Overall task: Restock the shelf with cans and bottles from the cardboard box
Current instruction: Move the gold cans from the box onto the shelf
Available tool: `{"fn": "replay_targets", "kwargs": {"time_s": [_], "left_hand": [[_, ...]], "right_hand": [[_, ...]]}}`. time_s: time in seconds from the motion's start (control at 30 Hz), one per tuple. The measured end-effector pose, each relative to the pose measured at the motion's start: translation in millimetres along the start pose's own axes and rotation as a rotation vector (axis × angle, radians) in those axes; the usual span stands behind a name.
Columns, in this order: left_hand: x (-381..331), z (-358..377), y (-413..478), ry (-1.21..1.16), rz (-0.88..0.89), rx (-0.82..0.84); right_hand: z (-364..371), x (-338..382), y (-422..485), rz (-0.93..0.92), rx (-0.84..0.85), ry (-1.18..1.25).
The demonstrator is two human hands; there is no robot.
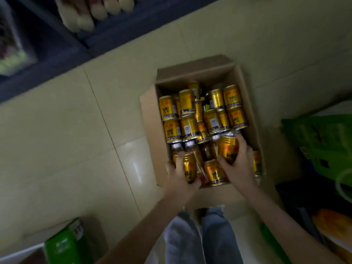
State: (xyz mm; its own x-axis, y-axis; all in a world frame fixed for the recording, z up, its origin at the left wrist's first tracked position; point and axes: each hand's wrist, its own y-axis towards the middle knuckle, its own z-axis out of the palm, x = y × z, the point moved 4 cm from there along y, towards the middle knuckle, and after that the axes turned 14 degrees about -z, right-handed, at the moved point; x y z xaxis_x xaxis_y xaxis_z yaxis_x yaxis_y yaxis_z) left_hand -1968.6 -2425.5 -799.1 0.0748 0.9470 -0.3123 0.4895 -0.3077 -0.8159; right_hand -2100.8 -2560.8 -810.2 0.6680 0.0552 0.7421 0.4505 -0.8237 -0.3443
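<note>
Box: cardboard box (150, 119) stands open on the floor at the person's feet, so both arms reach straight down.
Left hand (178, 176): fingers curled round left can (189, 168), near-left corner.
Right hand (238, 164): clamped on right can (227, 147), beside bottles (188, 144).
Purpose: probably one can per hand, fewer trips to shelf (57, 60).

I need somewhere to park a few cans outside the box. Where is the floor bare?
Bare floor lies left of the box, up to the dark shelf, and beyond the box's far flap. Right of it green packages crowd in; the box itself is packed with cans.
</note>
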Motion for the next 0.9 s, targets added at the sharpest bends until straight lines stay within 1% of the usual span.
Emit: {"fn": "replay_targets", "kwargs": {"time_s": [0.1, 0.17, 0.3, 0.4, 0.53, 0.63, 0.77, 0.9], "left_hand": [[-56, -50, -61, -0.026, 0.133, -0.016], [-93, -79, -109, -0.006, 0.258, -0.011], [-163, -124, -214, 0.066, 0.465, -0.038], [-213, -137, -302, 0.155, 0.623, -0.02], [-262, -128, -424, 0.211, 0.892, 0.027], [-276, -105, -513, 0.22, 1.079, 0.096], [-261, -56, -629, 0.276, 1.29, 0.175], [-219, 9, -752, 0.334, 1.512, 0.24]], "right_hand": [[-63, 53, -33, 0.017, -0.015, 0.052], [-106, 93, -59, 0.003, -0.062, 0.093], [-199, 176, -123, -0.081, -0.261, 0.116], [-269, 224, -180, -0.138, -0.421, 0.11], [-361, 264, -266, -0.216, -0.631, 0.067], [-420, 275, -342, -0.282, -0.779, 0.011], [-474, 268, -466, -0.305, -0.93, -0.018], [-509, 242, -618, -0.301, -1.066, -0.063]]}}
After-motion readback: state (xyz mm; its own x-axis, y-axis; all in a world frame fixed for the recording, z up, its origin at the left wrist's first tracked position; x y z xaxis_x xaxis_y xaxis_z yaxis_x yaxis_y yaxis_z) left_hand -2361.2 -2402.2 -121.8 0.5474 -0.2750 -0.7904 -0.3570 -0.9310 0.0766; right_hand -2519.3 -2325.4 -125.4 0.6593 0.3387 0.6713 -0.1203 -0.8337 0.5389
